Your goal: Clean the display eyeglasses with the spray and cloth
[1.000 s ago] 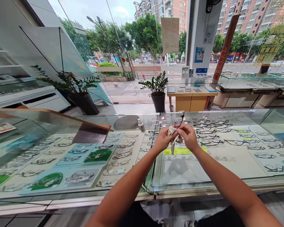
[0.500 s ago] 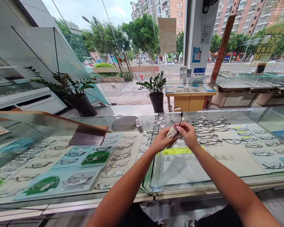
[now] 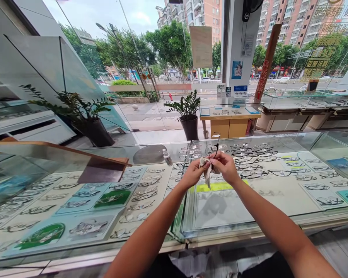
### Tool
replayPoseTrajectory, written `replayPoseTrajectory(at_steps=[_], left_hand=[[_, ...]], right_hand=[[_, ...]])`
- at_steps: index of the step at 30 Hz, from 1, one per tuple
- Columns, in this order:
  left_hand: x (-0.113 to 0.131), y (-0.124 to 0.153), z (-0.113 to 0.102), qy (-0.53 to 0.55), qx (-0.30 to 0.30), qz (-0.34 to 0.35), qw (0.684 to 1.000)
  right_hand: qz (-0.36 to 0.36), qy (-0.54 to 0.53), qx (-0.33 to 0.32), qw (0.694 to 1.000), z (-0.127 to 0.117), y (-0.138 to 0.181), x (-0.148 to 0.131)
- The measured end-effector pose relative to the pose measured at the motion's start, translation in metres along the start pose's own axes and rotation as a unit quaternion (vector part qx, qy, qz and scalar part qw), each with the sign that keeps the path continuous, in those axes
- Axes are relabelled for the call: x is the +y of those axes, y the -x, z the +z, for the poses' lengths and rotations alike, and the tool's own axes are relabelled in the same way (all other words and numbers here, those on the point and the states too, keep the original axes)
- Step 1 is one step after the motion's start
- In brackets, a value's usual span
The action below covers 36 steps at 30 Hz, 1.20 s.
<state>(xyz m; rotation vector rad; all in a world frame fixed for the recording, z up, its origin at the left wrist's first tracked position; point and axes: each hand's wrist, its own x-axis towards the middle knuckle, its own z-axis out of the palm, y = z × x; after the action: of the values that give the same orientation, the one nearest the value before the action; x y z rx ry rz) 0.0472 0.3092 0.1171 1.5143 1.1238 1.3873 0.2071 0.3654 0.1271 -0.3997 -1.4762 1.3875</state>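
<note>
Above the glass counter, my left hand (image 3: 192,172) is closed on a pale grey-beige cloth (image 3: 208,178), whose loose end hangs down between my hands. My right hand (image 3: 225,166) grips a pair of dark-framed eyeglasses (image 3: 216,148); part of the frame sticks up above the fingers, while the rest is hidden by fingers and cloth. The cloth touches the glasses where both hands meet. A small white spray bottle (image 3: 167,157) stands on the counter glass, left of my hands.
Rows of eyeglasses (image 3: 251,167) lie under the glass counter top (image 3: 220,208). A brown wooden stand (image 3: 101,170) rests on the counter at left. Beyond are a potted plant (image 3: 190,123), a wooden display table (image 3: 230,125) and large windows.
The cloth has gone from bunched around the glasses to hanging loose below my fingers. The glasses have turned in my right hand, so the rim shows more edge-on. The view has shifted slightly.
</note>
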Motion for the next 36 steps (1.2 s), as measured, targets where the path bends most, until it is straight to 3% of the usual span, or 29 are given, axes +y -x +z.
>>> replayPoseTrajectory(at_steps=[7,13,20,26,33,36], left_hand=[[0.004,0.002,-0.004,0.022,-0.07,-0.016,0.997],[0.008,0.003,0.002,0.027,-0.042,-0.018,0.999],[0.005,0.001,0.004,0.018,0.016,-0.015,1.0],[0.005,0.0,0.004,-0.009,0.037,-0.006,0.999],[0.012,0.0,-0.002,0.008,-0.062,-0.022,0.998],[0.014,0.002,0.001,0.036,-0.075,-0.029,0.996]], right_hand=[[0.045,-0.053,0.034,0.997,0.001,-0.005,-0.003],[0.063,-0.073,0.042,0.994,0.002,-0.005,-0.004],[0.042,-0.033,-0.016,0.998,0.0,-0.003,-0.007],[0.025,-0.01,-0.021,0.999,-0.002,-0.003,-0.008],[0.04,-0.022,0.019,0.999,-0.005,-0.006,-0.012],[0.054,-0.055,0.023,0.997,-0.007,-0.008,-0.011]])
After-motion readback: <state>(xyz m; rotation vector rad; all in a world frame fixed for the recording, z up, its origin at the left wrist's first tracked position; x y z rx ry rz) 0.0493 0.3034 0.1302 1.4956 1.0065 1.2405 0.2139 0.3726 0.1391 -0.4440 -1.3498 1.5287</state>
